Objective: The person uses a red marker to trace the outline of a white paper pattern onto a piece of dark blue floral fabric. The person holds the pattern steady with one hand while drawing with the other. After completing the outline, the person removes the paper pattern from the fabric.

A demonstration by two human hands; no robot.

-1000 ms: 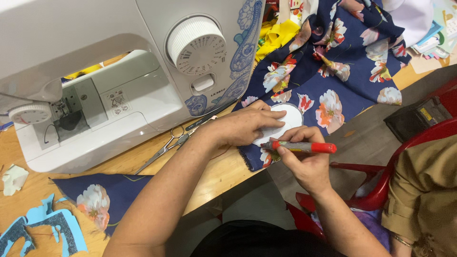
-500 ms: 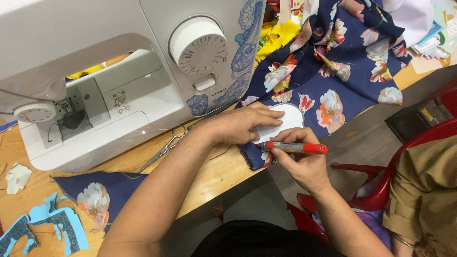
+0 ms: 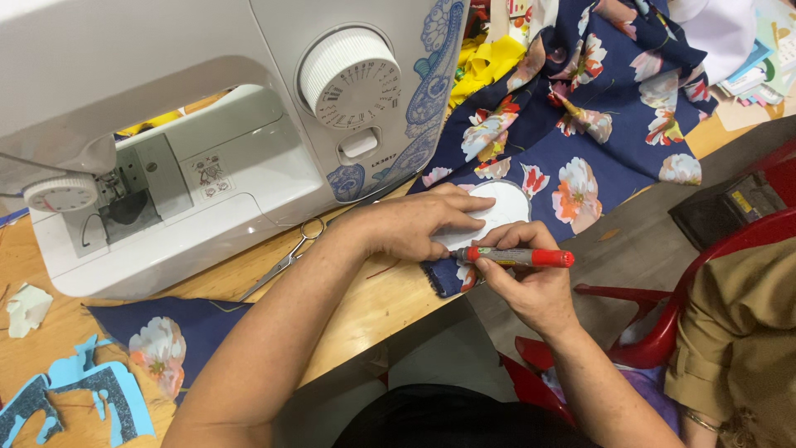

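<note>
Marking navy floral fabric at the near desk edge, beside a sewing machine.

Head view: the left hand (image 3: 414, 226) lies flat, fingers (image 3: 464, 204) stretched out and gripping nothing, pressing a white round template (image 3: 502, 207) onto the navy floral fabric (image 3: 580, 124) right at the near edge of the desk (image 3: 365, 307). The right hand (image 3: 531, 282), fingers clenched around a red marker (image 3: 518, 257), sits just off that edge, the marker's tip touching the template's near rim beside the left fingertips. The white sewing machine (image 3: 232, 124) fills the far left side, leaving a narrow strip of bare wood where scissors (image 3: 286, 261) lie. Blue paper scraps (image 3: 75, 398) sit at the near left corner; a red chair (image 3: 663, 332) stands close on the right.
</note>
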